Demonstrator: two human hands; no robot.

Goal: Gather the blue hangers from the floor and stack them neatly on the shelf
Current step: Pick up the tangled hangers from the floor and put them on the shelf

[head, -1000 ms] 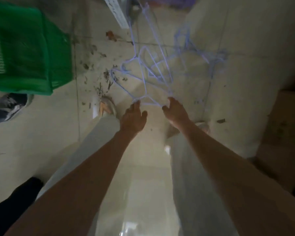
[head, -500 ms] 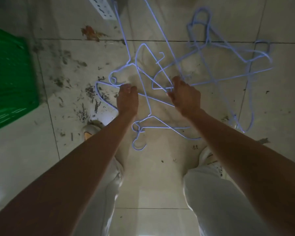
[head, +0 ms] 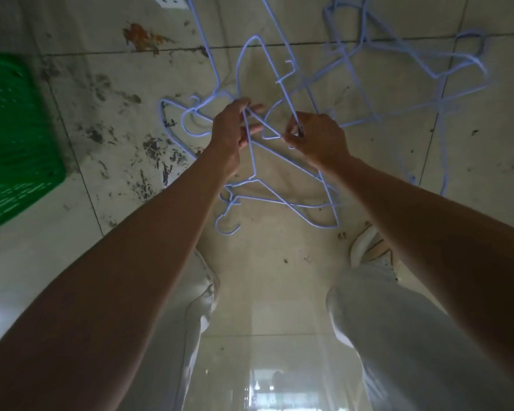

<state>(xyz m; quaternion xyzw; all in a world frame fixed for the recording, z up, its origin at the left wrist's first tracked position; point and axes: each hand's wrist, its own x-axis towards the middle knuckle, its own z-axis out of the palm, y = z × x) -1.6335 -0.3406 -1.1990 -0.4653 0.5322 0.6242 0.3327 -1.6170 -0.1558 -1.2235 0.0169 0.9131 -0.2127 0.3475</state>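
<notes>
The blue hangers (head: 282, 200) were thin wire ones, pale blue with a plasticky-looking coating, all triangles and little curled hooks. They sat in a messy tangle on the floor (head: 279, 262), right in front of the person's feet, and another loose bunch (head: 404, 72) was spread further out to the right. Honestly couldn't count them, the wires crossed over each other too much.

Both hands were in the middle of the pile. The left hand (head: 232, 129) had its fingers curled around a couple of wire strands, with one straight piece running down past the palm. The right hand (head: 315, 137) was pinching a wire between thumb and fingertips, knuckles bent tight.

Floor was big smooth pale tiles with dark grout lines, kind of glossy near the bottom of the view, with black scuffs and grit smeared to the left and an orange-brown stain (head: 143, 37) further up. A green plastic crate (head: 15, 137) with slotted sides was at the left edge. White power strip (head: 169, 1) poked in at the top. Light trousers (head: 404, 336) and pale shoes (head: 371, 250) below.
</notes>
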